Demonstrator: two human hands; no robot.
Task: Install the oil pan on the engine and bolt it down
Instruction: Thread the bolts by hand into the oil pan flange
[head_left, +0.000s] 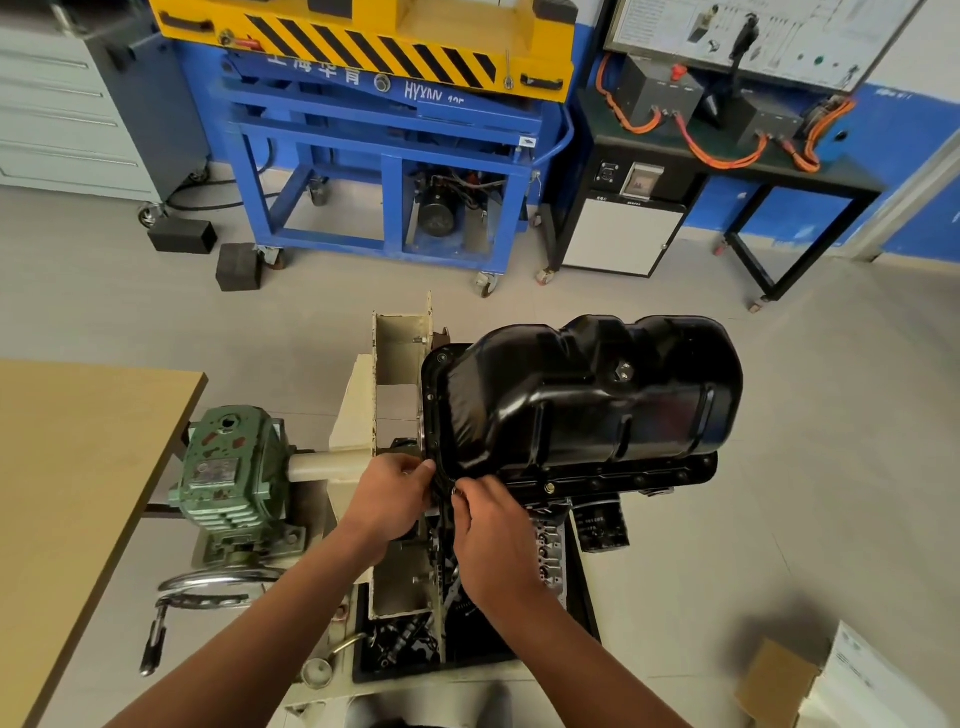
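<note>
A glossy black oil pan (587, 395) sits on the engine (550, 545), which hangs on a cream engine stand (400, 364). One brass-coloured bolt (549, 487) shows in the pan's near flange. My left hand (389, 501) grips the flange at its near left corner. Right beside it, my right hand (493, 540) pinches a small bolt (457, 491) at that same corner of the flange.
A green gearbox (234, 478) with a chrome hand crank (208, 592) drives the stand at the left. A wooden table (67, 467) lies at the far left. A black tray of parts (410, 649) sits below the engine. A cardboard box (779, 680) lies at lower right.
</note>
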